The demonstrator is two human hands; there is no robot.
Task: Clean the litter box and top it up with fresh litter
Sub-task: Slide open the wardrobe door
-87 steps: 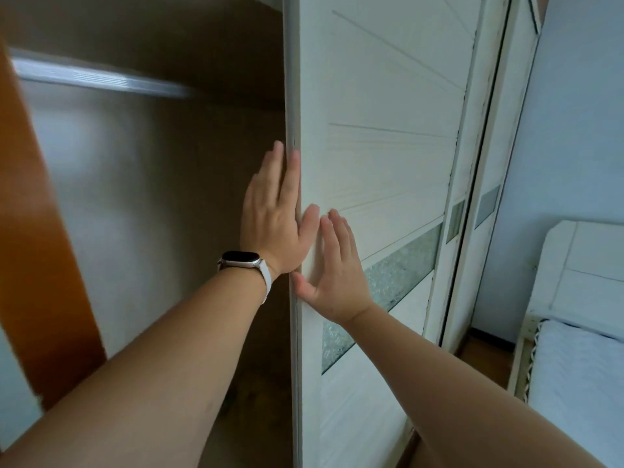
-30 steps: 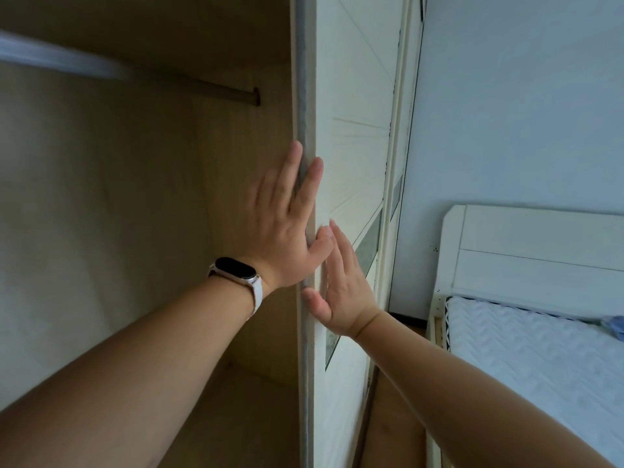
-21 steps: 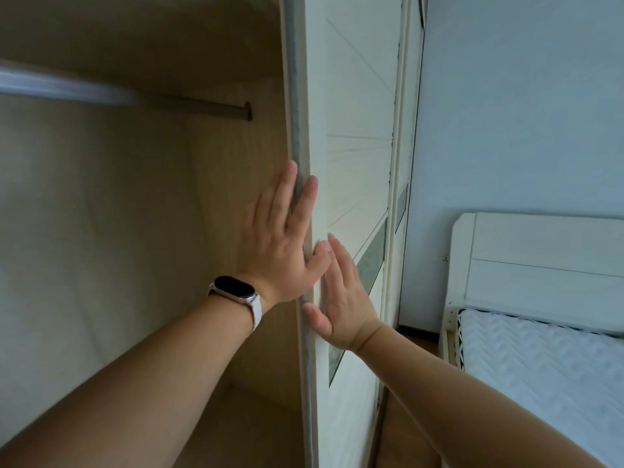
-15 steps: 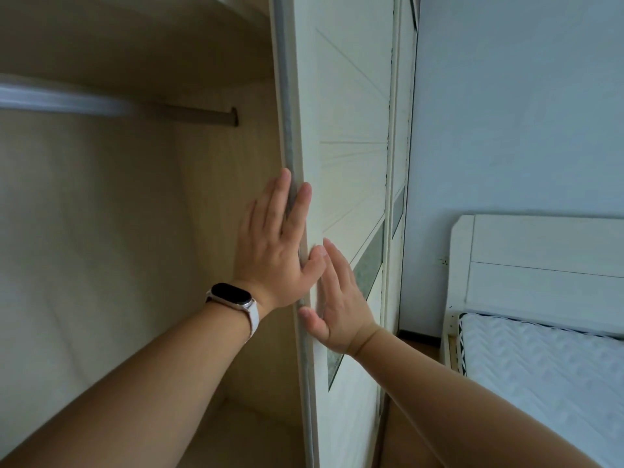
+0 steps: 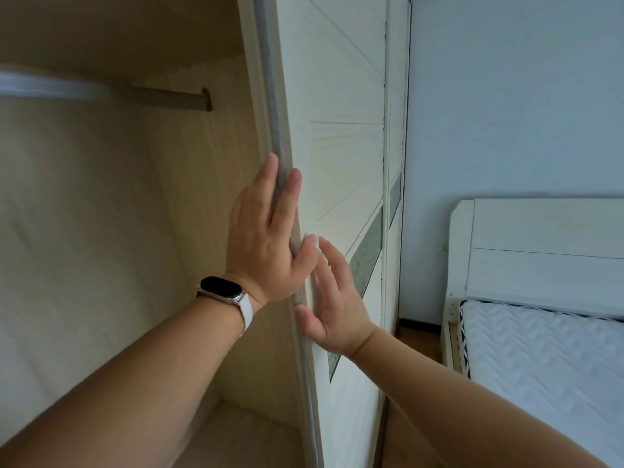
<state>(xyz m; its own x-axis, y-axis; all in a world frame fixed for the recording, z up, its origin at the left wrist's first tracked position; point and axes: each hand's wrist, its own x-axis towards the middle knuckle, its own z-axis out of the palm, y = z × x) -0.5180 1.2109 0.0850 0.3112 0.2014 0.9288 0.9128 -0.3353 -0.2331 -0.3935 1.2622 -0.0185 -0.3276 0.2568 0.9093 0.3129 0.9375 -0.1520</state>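
No litter box or litter shows in this view. A white sliding wardrobe door (image 5: 341,136) stands in front of me, its grey edge strip running top to bottom. My left hand (image 5: 266,238), with a watch on the wrist, presses flat with straight fingers against that edge. My right hand (image 5: 332,298) lies flat on the door's front face just below and to the right, fingers straight. Neither hand holds anything.
Left of the door the wardrobe interior (image 5: 101,248) is open, with a hanging rail (image 5: 162,97) near the top and a wooden floor panel below. A white bed (image 5: 547,349) with a headboard stands at the right, against a pale blue wall (image 5: 513,96).
The sliding door has moved to the right under both hands, exposing more of the wardrobe interior and the rail's end. Both hands stay flat on the door.
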